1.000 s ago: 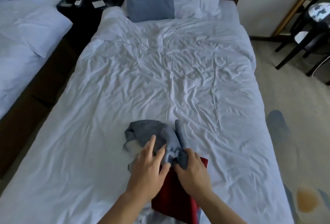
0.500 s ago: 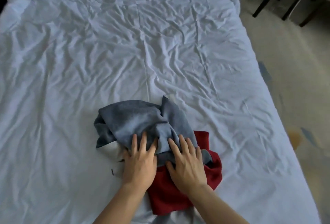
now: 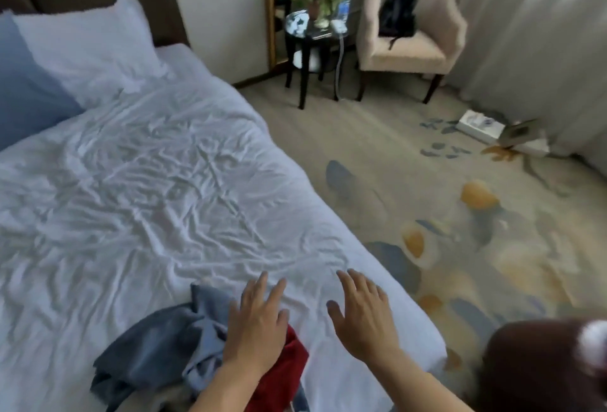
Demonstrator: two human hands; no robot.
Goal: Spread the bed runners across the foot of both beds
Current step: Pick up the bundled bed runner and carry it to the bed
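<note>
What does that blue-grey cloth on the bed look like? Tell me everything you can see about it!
The blue-grey cloth is soft-looking fabric, bunched up in a crumpled heap with folds and one flap sticking up. It is not spread out yet. It lies on the white bed cover near the foot of the bed. A red cloth is right beside it, touching it. The left hand is over its edge with straight fingers; whether it touches the cloth is unclear.

Soft daylight, slightly smeared picture
Light enters through the curtains (image 3: 538,50) far beyond the hands (image 3: 256,326); edges bow, details blur
</note>
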